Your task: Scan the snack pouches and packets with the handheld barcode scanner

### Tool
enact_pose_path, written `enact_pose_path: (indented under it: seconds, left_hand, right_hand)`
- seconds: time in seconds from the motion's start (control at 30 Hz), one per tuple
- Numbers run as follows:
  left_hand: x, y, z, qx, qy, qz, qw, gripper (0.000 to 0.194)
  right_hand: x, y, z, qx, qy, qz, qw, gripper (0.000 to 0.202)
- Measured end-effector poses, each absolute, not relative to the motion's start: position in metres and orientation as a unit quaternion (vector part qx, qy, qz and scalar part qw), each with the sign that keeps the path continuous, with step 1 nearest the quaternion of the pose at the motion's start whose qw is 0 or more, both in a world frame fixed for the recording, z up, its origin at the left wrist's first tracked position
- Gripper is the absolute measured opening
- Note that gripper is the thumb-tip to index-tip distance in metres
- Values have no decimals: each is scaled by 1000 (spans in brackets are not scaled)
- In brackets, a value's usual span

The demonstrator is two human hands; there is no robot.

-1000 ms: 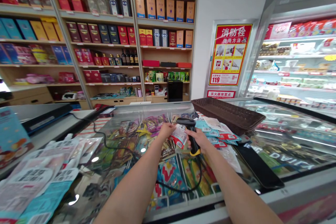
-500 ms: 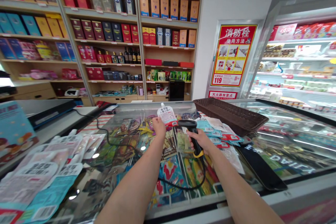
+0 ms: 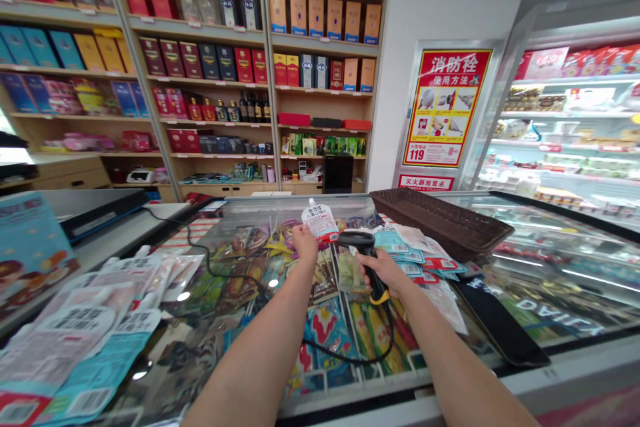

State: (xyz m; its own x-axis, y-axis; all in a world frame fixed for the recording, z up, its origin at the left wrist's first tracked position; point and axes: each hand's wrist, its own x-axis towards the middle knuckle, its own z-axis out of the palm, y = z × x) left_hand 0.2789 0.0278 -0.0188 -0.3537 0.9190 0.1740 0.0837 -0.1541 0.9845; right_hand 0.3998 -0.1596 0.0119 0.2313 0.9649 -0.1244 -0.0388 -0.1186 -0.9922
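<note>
My left hand [image 3: 304,242] is closed on the edge of a spouted drink pouch [image 3: 320,221], white with a red bottom, held upright above the freezer's glass top. In my right hand [image 3: 383,269] is a black barcode scanner [image 3: 361,240] with a yellow-tipped handle. The scanner's head sits just right of the pouch and points left toward it. A black cable [image 3: 345,361] loops down from the handle across the glass. Beside my right hand lies a spread pile of blue, red and white pouches [image 3: 417,257].
More spouted pouches [image 3: 75,340] are heaped at the left. A brown woven basket [image 3: 440,220] stands at the back right, with a black panel [image 3: 503,323] in front of it. Under the freezer glass [image 3: 240,210] lie packaged ice creams. Shelves of boxes [image 3: 200,60] line the back wall.
The view has shifted very slightly. Both hands keep their places, with the pouch and scanner still held close together.
</note>
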Motion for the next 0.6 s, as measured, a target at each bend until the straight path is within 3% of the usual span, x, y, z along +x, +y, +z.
enact_pose_path:
  seconds: [0.3, 0.6]
  left_hand:
    - [249, 23, -9, 501, 542, 577, 350, 8]
    - [118, 21, 0, 529, 569, 579, 247, 11]
  right_hand:
    - [380, -148, 3, -506, -394, 529, 556, 30]
    - [304, -127, 16, -469, -404, 588, 520, 31]
